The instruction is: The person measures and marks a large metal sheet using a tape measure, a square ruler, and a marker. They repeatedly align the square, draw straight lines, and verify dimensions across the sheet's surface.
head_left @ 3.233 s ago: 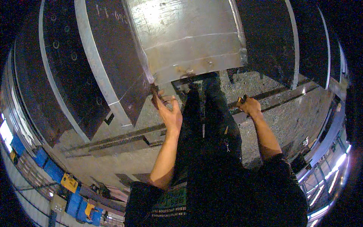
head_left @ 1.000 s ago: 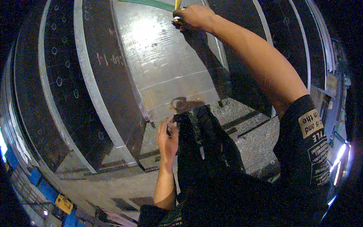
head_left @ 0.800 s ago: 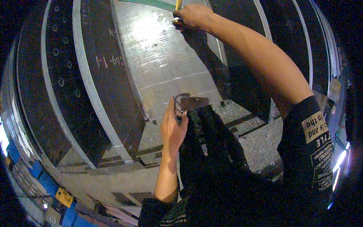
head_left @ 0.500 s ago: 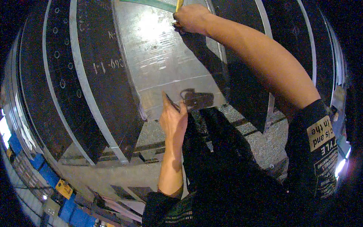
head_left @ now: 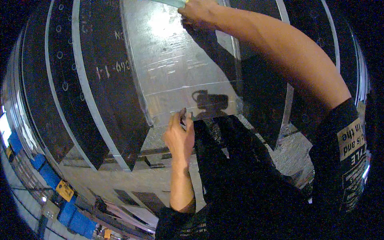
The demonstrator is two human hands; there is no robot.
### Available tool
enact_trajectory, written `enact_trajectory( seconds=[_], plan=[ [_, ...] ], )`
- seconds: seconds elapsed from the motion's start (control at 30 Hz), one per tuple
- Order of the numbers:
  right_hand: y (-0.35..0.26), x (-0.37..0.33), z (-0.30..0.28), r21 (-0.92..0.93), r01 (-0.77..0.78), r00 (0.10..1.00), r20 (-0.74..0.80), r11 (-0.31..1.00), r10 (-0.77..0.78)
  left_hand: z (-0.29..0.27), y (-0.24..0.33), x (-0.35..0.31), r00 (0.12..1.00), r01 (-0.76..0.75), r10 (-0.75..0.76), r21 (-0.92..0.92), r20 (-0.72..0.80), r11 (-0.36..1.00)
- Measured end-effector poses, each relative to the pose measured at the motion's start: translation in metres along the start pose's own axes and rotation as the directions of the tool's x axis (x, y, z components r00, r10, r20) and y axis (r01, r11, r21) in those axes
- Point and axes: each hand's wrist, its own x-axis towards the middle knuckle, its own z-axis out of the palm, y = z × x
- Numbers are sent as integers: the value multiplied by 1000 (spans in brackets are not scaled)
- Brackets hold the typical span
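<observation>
A long grey metal plate (head_left: 160,72) lies before me between dark upright ribs, with bright glare on its far part. At its far end my right hand (head_left: 198,14) is closed around a slim yellow stick-like tool (head_left: 186,1), mostly hidden by the fingers and the frame's edge. A pale green flat strip (head_left: 170,3) runs from the left up to that hand. My left hand (head_left: 180,132) is at the plate's near edge, its fingers bent forward and the thumb apart from them. Dark shadow fills the gap; I make out nothing held there.
Tall dark steel plates with pale edges (head_left: 92,100) stand left of the grey plate, chalk-marked, and more (head_left: 264,96) stand right. My legs are at the plate's near end, above rough ground (head_left: 294,150). Blue bins (head_left: 78,222) line the far lower left.
My left hand has drawn back slightly, and its extended index finger is now bent. My right hand has shifted slightly farther and left, leaving less of the yellow tool in view.
</observation>
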Motion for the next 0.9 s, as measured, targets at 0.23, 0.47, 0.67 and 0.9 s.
enact_trajectory(
  seconds=[0.23,0.47,0.67,0.9],
  plan=[
    [13,20,-2,25,-18,993,-118,1000,21,30,-21,-33,997,-68,70,-47,24,997],
    [31,13,-40,104,-3,999,36,995,-1,28,-30,-48,991,-132,133,-79,10,988],
    [28,16,-27,124,4,1000,24,992,-7,26,-45,-61,987,-92,113,-168,117,981],
    [-5,29,-10,75,-51,995,-87,996,58,29,-64,-61,991,-10,32,-169,129,986]
  ],
)
